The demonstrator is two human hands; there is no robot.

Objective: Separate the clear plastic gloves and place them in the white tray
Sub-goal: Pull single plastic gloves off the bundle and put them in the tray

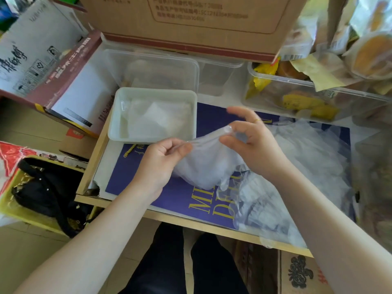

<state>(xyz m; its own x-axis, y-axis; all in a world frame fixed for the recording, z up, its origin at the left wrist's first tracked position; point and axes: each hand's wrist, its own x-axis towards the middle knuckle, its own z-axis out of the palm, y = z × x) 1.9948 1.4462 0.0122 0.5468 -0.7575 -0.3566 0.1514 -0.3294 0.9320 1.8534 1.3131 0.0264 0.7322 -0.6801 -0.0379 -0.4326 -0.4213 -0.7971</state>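
Left hand (pixel 164 158) and right hand (pixel 250 136) each pinch the glove (pixel 203 166) edge, likely peeling layers. Tray (pixel 115 115) sits beside, ready.

You have one clear plastic glove (pixel 203 166) stretched above the middle of the desk, thin, cloudy and crumpled. The loose heap of gloves (pixel 297 177) sprawls along the desk's right side to its front edge. Your white tray (pixel 115 124) sits at the back-left, with flattened gloves (pixel 159 119) inside.
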